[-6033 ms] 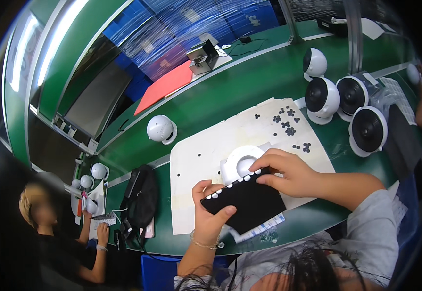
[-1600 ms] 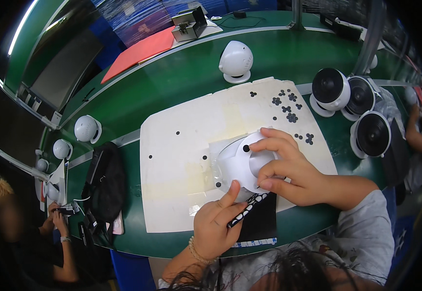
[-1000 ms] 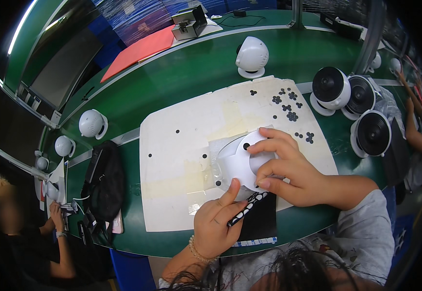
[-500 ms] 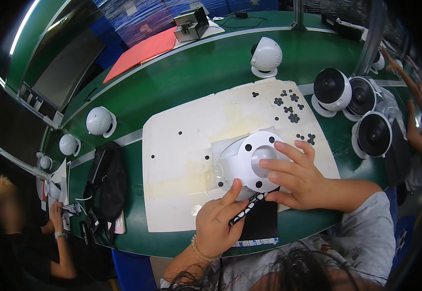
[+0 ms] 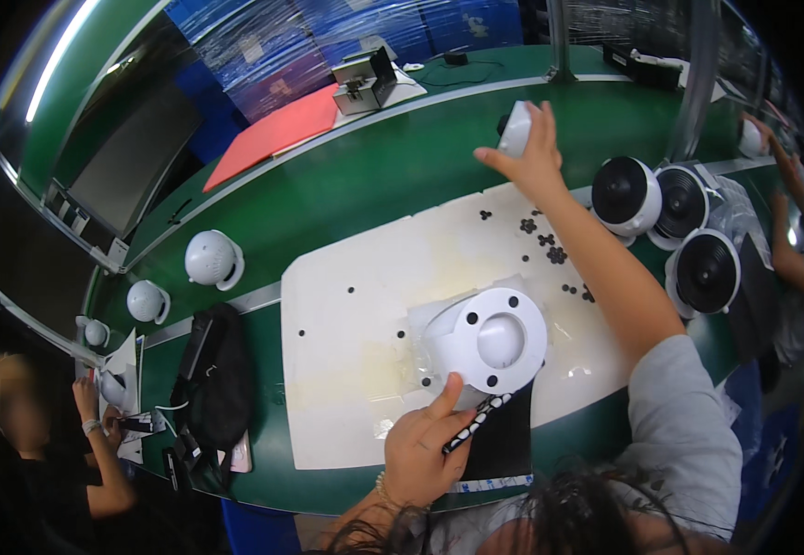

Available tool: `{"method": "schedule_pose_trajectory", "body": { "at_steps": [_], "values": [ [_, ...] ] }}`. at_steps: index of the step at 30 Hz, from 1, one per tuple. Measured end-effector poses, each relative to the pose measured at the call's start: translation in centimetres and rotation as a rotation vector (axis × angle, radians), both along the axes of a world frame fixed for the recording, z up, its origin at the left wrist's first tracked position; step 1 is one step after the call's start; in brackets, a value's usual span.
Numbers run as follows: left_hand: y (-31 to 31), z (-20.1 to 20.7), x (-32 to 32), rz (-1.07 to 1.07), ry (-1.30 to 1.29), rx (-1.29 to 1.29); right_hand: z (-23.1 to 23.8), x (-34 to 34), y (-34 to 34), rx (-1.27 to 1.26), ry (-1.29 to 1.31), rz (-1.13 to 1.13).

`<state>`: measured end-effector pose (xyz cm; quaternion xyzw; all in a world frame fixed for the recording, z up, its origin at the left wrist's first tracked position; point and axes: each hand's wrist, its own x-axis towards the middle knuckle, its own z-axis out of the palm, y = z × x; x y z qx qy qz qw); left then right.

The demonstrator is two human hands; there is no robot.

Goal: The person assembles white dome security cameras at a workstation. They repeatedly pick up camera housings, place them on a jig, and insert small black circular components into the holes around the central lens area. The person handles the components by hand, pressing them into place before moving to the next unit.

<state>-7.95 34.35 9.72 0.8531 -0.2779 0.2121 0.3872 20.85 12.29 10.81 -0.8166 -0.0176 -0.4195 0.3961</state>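
A white round-bodied device lies on its side on the pale board, its ring-shaped base facing up. Several black round pads sit on that ring. In my left hand, pinched below the base, is a black strip with white oval spots; its index finger points up close by the base. My right hand is stretched far forward at another white device, thumb and fingers spread around it. The hand hides much of this device, and whether it touches is unclear.
Loose black pads lie on the pale board. Several round black-fronted devices stand at the right, white ones at the left. A black bag lies left of the board. Co-workers' hands show at both sides.
My right hand has left the ring base and reached forward to the far white device. My left hand still holds the spotted strip beside the base. The whole view has shifted slightly.
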Motion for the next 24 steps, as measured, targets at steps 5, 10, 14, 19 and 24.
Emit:
{"method": "schedule_pose_trajectory", "body": {
  "at_steps": [5,10,14,19,24],
  "values": [
    [-0.1,0.5,0.2,-0.01,-0.009,0.031,-2.1,7.2,-3.6,0.397,0.238,-0.149],
    [0.5,0.5,0.3,-0.034,0.003,0.01,1.0,3.8,1.8,0.287,0.093,0.31],
    [1.0,0.6,-0.2,-0.013,0.0,0.029,3.0,-2.7,11.1,0.124,0.362,1.003],
    [0.8,1.0,0.1,-0.031,-0.006,0.016,2.7,-6.8,15.6,-0.253,0.682,1.639],
    [0.6,0.3,0.1,-0.045,0.024,-0.072,2.2,-7.2,11.3,-0.171,0.598,1.484]
  ]
}}
